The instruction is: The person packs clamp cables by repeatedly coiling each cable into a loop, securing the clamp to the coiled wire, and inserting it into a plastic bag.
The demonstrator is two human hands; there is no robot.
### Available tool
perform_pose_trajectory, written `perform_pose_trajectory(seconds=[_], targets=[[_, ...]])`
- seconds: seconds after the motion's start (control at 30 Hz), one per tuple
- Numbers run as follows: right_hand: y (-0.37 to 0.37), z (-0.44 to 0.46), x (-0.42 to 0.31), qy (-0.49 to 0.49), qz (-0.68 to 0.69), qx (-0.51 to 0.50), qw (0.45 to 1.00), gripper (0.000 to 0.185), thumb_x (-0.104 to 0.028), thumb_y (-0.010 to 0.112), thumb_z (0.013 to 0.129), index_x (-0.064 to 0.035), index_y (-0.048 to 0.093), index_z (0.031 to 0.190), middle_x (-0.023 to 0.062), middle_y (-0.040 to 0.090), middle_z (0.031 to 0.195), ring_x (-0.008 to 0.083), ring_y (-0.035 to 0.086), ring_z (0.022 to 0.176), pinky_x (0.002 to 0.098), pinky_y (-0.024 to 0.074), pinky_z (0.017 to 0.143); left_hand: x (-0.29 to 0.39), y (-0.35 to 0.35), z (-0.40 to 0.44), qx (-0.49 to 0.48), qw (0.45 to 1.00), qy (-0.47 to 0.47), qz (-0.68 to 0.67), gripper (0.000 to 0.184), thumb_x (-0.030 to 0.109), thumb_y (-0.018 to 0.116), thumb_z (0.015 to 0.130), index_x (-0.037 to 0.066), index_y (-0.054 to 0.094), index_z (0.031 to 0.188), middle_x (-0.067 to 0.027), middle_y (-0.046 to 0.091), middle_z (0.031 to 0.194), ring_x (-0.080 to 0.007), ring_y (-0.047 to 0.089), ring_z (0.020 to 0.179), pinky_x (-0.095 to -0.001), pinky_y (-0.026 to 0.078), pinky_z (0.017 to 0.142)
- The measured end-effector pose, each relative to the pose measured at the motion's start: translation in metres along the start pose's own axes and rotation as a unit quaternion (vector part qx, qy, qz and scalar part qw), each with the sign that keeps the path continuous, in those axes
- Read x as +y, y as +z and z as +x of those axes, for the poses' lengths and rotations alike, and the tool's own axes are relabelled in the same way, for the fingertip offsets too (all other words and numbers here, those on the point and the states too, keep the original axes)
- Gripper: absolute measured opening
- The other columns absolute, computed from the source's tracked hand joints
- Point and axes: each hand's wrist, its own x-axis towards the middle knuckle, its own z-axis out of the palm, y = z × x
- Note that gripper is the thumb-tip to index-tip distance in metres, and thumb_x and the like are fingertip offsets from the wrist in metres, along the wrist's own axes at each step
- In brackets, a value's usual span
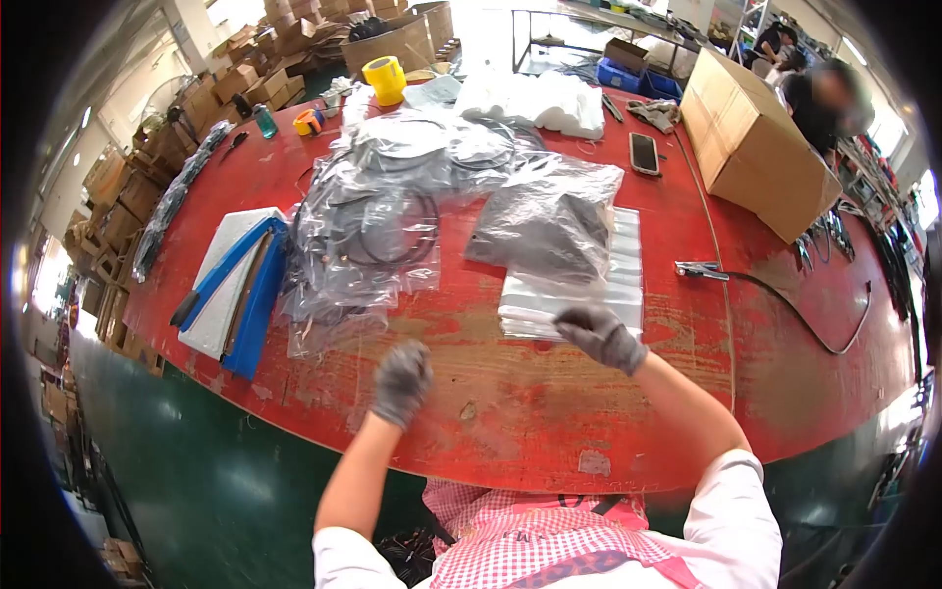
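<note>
My left hand (402, 381), in a grey glove, is above the red table (471, 412) near its front edge, its fingers curled and blurred. Near the lower edge of a stack of clear flat bags (628, 265) is my right hand (601, 336), also gloved, with fingers bent; whether it pinches anything is too small to tell. A dark item in a clear plastic bag (549, 231) lies on the stack. To the left, bagged coiled cables (392, 231) form a pile.
A blue sealer-like tool (257, 294) rests at the left. Yellow tape rolls (384, 80) and white packets (535, 103) lie behind. At the right are a phone (644, 154), a cardboard box (751, 137), a cabled metal tool (702, 270) and another person (824, 103).
</note>
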Motion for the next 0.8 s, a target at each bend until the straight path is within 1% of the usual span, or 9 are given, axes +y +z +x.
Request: perform_pose_trajectory(seconds=[0.13,0.23,0.33,0.4,0.5,0.6,0.63,0.67,0.8], targets=[[-0.058,-0.055,0.079,0.082,-0.272,0.2,0.938,0.016,-0.012,0.058,0.076,-0.0066,0.064,0.09,0.0139,0.063,0.083,0.0246,0.062,0.071,0.0318,0.0495,0.067,0.06,0.032,-0.053,-0.005,0.991,0.019,-0.135,0.022,0.018,0.059,0.074,0.008,0.057,0.094,-0.0135,0.058,0.102,-0.0337,0.053,0.099,-0.0431,0.042,0.087],[-0.124,-0.078,0.099,0.02,-0.417,0.324,0.849,0.028,-0.012,0.058,0.074,-0.0067,0.059,0.102,0.0157,0.059,0.098,0.0296,0.057,0.091,0.0375,0.0468,0.079,0.087,0.034,-0.06,0.029,0.99,0.047,-0.128,0.021,0.015,0.061,0.072,0.009,0.057,0.091,-0.0096,0.056,0.102,-0.03,0.051,0.102,-0.0452,0.038,0.094],[-0.174,-0.077,0.117,0.217,-0.525,0.31,0.762,0.053,-0.023,0.053,0.079,-0.0062,0.041,0.127,0.0172,0.04,0.13,0.0329,0.04,0.119,0.039,0.0326,0.1,0.087,0.034,-0.057,0.022,0.99,0.035,-0.137,0.021,0.013,0.062,0.071,0.009,0.057,0.092,-0.0094,0.057,0.1,-0.0295,0.052,0.101,-0.0436,0.039,0.093],[-0.195,-0.066,0.132,0.232,-0.621,0.302,0.685,0.06,-0.028,0.05,0.08,-0.0084,0.033,0.134,0.0149,0.037,0.135,0.0316,0.035,0.124,0.0428,0.0263,0.104,0.088,0.032,-0.055,0.019,0.991,0.045,-0.125,0.02,0.012,0.062,0.07,0.01,0.057,0.09,-0.0086,0.057,0.1,-0.0289,0.052,0.101,-0.0428,0.04,0.092],[-0.206,-0.052,0.126,0.259,-0.635,0.292,0.667,0.059,-0.027,0.05,0.081,-0.0085,0.033,0.133,0.0131,0.038,0.134,0.0293,0.035,0.124,0.0476,0.0248,0.104,0.09,0.03,-0.052,0.024,0.991,0.045,-0.125,0.02,0.012,0.062,0.07,0.011,0.058,0.089,-0.0078,0.058,0.098,-0.0284,0.054,0.098,-0.0407,0.041,0.09],[-0.22,-0.04,0.125,0.392,-0.555,0.182,0.711,0.049,-0.025,0.051,0.081,-0.0089,0.041,0.126,0.0115,0.045,0.128,0.0269,0.039,0.122,0.0512,0.0251,0.102,0.09,0.033,-0.053,0.027,0.991,0.047,-0.119,0.019,0.012,0.062,0.071,0.01,0.058,0.089,-0.0075,0.058,0.096,-0.0286,0.054,0.097,-0.0405,0.041,0.089],[-0.219,-0.035,0.125,0.375,-0.559,0.213,0.708,0.036,-0.023,0.051,0.081,-0.0096,0.052,0.113,0.0124,0.056,0.114,0.028,0.051,0.109,0.0459,0.0375,0.093,0.09,0.033,-0.054,0.026,0.991,0.05,-0.119,0.019,0.012,0.062,0.071,0.01,0.058,0.089,-0.0075,0.058,0.096,-0.0286,0.054,0.097,-0.0405,0.041,0.089],[-0.215,-0.036,0.126,0.375,-0.558,0.214,0.708,0.036,-0.023,0.051,0.081,-0.0096,0.052,0.113,0.0124,0.056,0.114,0.028,0.051,0.109,0.0459,0.0375,0.093,0.09,0.033,-0.055,0.027,0.992,0.048,-0.115,0.019,0.012,0.062,0.07,0.01,0.058,0.089,-0.0082,0.058,0.097,-0.029,0.054,0.097,-0.0415,0.041,0.089],[-0.17,-0.069,0.121,0.032,-0.462,0.222,0.858,0.018,-0.021,0.054,0.078,-0.0069,0.058,0.09,0.0164,0.06,0.082,0.0329,0.058,0.074,0.0389,0.0472,0.064,0.097,0.029,-0.047,0.007,0.987,-0.005,-0.163,0.021,0.009,0.063,0.068,0.009,0.058,0.089,-0.0093,0.058,0.096,-0.0303,0.054,0.095,-0.042,0.043,0.087]])
